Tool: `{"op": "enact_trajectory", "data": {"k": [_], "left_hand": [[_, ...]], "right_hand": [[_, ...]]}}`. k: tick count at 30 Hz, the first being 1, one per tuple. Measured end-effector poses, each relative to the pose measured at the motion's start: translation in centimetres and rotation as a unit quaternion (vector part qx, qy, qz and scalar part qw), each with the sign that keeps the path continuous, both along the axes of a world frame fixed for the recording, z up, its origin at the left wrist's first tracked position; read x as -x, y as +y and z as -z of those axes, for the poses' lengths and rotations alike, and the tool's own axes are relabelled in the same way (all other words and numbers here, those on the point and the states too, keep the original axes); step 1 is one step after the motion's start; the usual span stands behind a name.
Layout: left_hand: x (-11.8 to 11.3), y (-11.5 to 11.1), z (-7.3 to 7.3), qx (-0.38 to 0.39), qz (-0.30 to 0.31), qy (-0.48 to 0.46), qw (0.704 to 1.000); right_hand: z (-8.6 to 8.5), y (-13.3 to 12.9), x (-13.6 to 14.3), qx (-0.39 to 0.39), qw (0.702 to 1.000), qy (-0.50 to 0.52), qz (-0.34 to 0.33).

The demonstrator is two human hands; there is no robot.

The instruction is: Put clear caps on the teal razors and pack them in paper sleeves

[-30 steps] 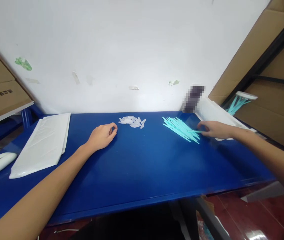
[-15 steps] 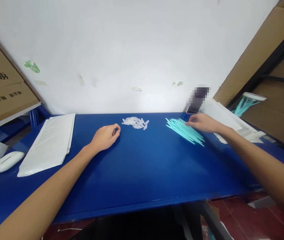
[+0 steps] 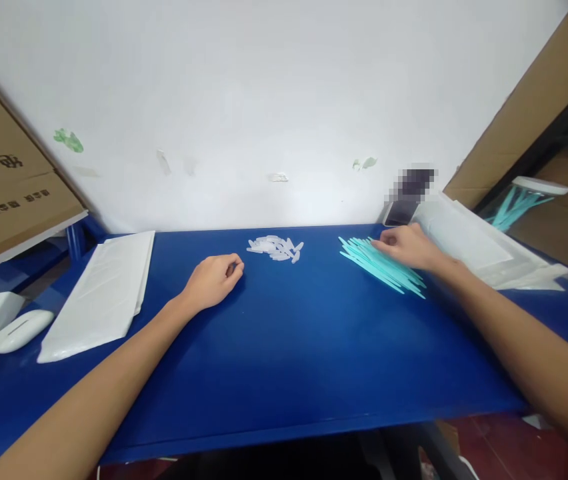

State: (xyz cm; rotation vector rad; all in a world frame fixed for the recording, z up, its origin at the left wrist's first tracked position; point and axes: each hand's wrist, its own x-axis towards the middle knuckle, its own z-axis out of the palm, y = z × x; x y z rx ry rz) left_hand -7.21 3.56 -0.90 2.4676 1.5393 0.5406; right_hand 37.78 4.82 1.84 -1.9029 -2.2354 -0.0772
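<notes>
My left hand (image 3: 215, 280) rests on the blue table, its thumb and forefinger curled together with nothing visible between them. Just beyond it, to the right, lies a small heap of short whitish translucent pieces (image 3: 275, 249) with rounded ends. On the right side, my right hand (image 3: 405, 245) is over the far right part of a pile of thin teal sticks (image 3: 380, 267). Its thumb and forefinger are pinched at the top of the pile; whether a stick is between the fingertips is hidden.
Flat white plastic bags (image 3: 99, 290) lie on the left, near a white rounded device (image 3: 21, 331) and a white box. A phone (image 3: 407, 200), partly blurred, leans on the wall. Clear plastic bags (image 3: 469, 237) lie at right, beside a clear container of teal sticks (image 3: 521, 203).
The view has turned slightly left, so most things sit further right in it. My right hand stays at the teal pile, my left hand in its place on the table.
</notes>
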Motion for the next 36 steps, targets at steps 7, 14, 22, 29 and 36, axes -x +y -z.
{"op": "enact_trajectory", "data": {"k": [7,14,22,29,36], "left_hand": [[0.1,0.1,0.0,0.002,-0.002,0.014,1.000],[0.2,0.0,0.0,0.006,-0.005,0.015,1.000],[0.0,0.1,-0.2,0.006,0.004,0.019,1.000],[0.1,0.0,-0.3,0.006,0.006,0.026,1.000],[0.0,-0.3,-0.5,0.004,0.021,0.014,1.000]], "right_hand": [[-1.9,-2.5,0.0,0.152,0.986,0.032,-0.052],[-2.2,-3.1,1.4,0.165,0.986,-0.020,-0.011],[-0.7,-3.2,2.1,0.147,0.987,-0.061,0.015],[-0.5,-3.4,4.4,0.145,0.989,0.004,-0.009],[-1.3,-5.5,7.2,0.197,0.965,0.096,-0.143]]}}
